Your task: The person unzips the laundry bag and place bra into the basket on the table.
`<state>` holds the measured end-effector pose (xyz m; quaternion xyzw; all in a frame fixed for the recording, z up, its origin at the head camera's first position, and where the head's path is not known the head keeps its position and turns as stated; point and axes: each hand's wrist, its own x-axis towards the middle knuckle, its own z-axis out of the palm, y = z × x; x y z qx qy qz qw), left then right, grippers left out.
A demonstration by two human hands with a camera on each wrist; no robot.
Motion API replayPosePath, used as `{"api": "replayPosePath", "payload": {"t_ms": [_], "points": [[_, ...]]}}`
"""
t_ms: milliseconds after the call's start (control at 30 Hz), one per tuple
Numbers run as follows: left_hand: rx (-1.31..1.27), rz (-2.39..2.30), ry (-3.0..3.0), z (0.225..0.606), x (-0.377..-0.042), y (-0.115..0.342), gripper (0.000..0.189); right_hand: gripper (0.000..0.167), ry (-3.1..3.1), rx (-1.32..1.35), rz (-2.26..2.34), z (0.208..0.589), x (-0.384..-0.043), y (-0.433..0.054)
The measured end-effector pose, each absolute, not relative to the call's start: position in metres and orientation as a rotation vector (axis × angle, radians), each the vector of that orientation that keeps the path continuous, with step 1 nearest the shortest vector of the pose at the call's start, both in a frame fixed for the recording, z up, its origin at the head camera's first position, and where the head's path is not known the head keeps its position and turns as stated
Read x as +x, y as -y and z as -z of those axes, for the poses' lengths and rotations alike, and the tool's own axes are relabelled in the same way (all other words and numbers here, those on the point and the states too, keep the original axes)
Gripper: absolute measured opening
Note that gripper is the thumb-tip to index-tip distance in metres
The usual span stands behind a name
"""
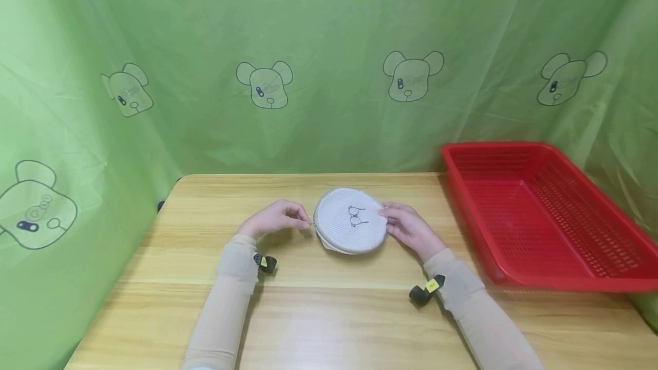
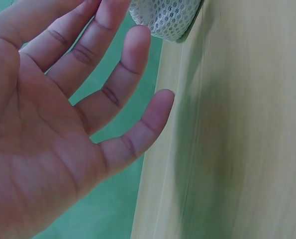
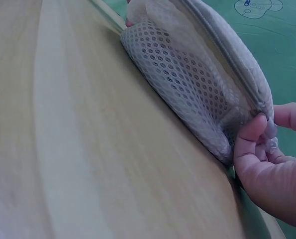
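A round white mesh laundry bag (image 1: 336, 224), with a bra-like line drawing on its top, is between both hands over the table. In the right wrist view, its zipper (image 3: 232, 55) runs along the side, above the mesh wall (image 3: 177, 74). At the bag's left edge my left hand (image 1: 277, 217) pinches something small, perhaps the zipper pull, between thumb and forefinger; its other fingers spread loosely in the left wrist view, where the pinch itself is out of sight. My right hand (image 1: 408, 226) grips the opposite edge near the zipper's end, thumb and fingers on the fabric.
A large red plastic basket (image 1: 470, 227) stands on the right side of the wooden table (image 1: 319, 313). Green curtains (image 1: 334, 130) with printed bear heads hang behind the table and along both sides. Each wrist carries a small black camera.
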<state>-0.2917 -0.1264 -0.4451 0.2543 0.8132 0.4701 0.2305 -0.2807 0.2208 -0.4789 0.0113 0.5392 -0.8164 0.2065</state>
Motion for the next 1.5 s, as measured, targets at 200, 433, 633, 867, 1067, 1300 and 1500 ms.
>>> {"api": "replayPosePath", "payload": {"t_ms": [200,433,633,867,1067,1300,1500], "points": [[0.665,-1.31,-2.232,0.4463,-0.2916,0.1264,0.019,0.018,-1.491,0.076,2.292,0.4798,-0.2818,-0.2223],[0.62,-1.325,-2.265,0.4461,-0.2914,0.1256,0.019,0.017,-1.541,0.094,2.283,0.4792,-0.2812,-0.2247],[0.595,-1.33,-2.308,0.4457,-0.2926,0.1244,0.02,0.017,-1.549,0.114,2.294,0.4799,-0.2823,-0.2255],[0.564,-1.328,-2.374,0.4474,-0.2954,0.1248,0.02,0.013,-1.537,0.095,2.314,0.48,-0.2824,-0.2272],[0.517,-1.311,-2.458,0.4486,-0.2964,0.1245,0.02,0.012,-1.502,0.12,2.356,0.4793,-0.2833,-0.2274],[0.452,-1.337,-2.551,0.4487,-0.2957,0.1226,0.016,0.023,-1.52,0.138,2.362,0.477,-0.2829,-0.2254],[0.378,-1.36,-2.611,0.4493,-0.2956,0.1187,0.015,0.05,-1.596,0.089,2.338,0.476,-0.2836,-0.2236]]}}
